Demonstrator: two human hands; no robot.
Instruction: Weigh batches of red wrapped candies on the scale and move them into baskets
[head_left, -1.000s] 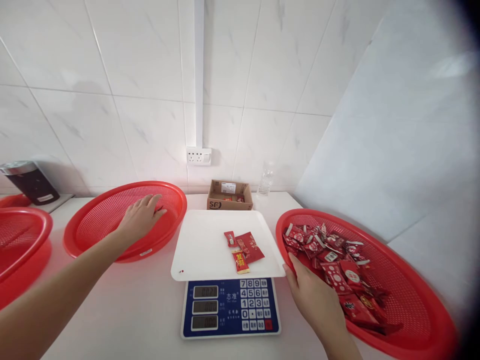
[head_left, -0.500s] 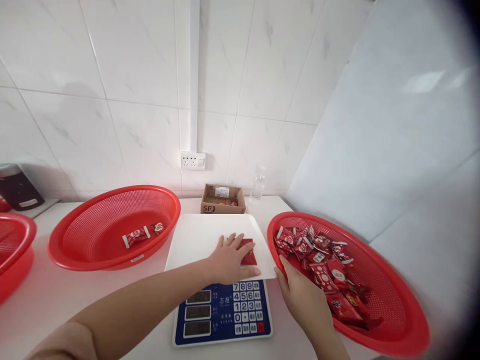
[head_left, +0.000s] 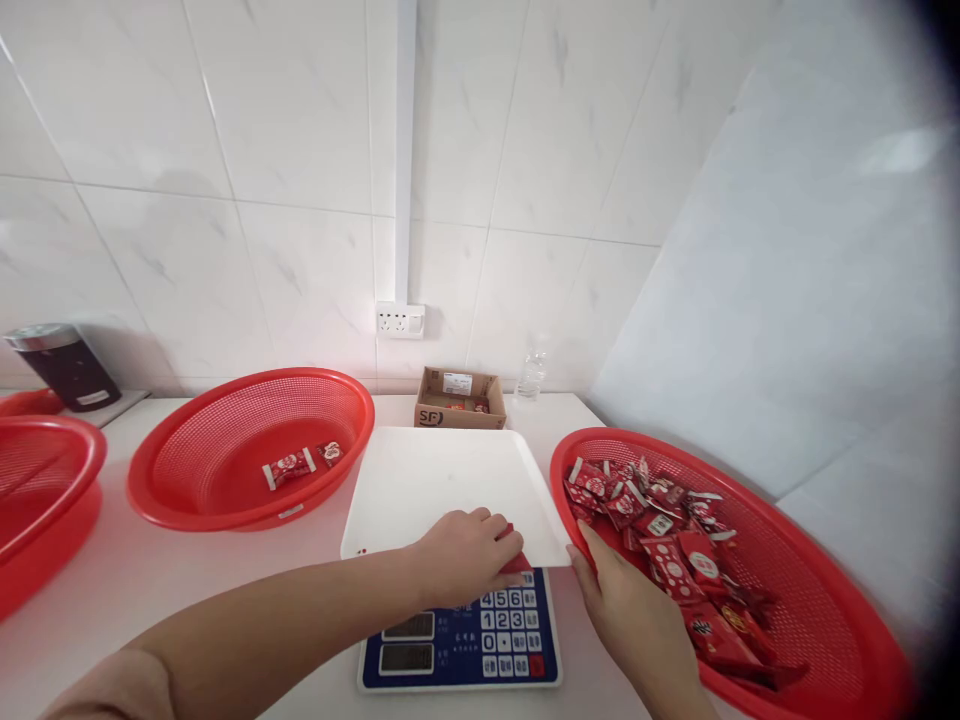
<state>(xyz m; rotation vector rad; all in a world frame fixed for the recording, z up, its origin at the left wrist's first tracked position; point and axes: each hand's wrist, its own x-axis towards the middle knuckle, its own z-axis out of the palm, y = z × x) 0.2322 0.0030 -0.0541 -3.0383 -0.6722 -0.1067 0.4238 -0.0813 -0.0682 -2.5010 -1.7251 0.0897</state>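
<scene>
My left hand [head_left: 466, 556] lies at the front edge of the white scale tray [head_left: 442, 475], fingers curled over red candy packets [head_left: 516, 560] that peek out at the tray's rim. Below it sits the blue scale [head_left: 480, 640] with its keypad and displays. My right hand [head_left: 628, 612] rests on the near rim of the right red basket [head_left: 840, 620], fingers together against the rim, holding nothing I can make out. That basket holds several red candy packets [head_left: 667, 530]. Two red packets [head_left: 300, 463] lie in the middle red basket [head_left: 187, 490].
A third red basket [head_left: 45, 500] stands at the far left, with a dark appliance [head_left: 64, 365] behind it. A small cardboard box [head_left: 459, 398] and a clear water bottle [head_left: 531, 370] stand by the tiled wall, under a wall socket [head_left: 400, 320].
My left hand left the middle basket, where two packets now lie, reached onto the scale tray, covered the packets there and drew them to the tray's front edge. The right hand stayed put.
</scene>
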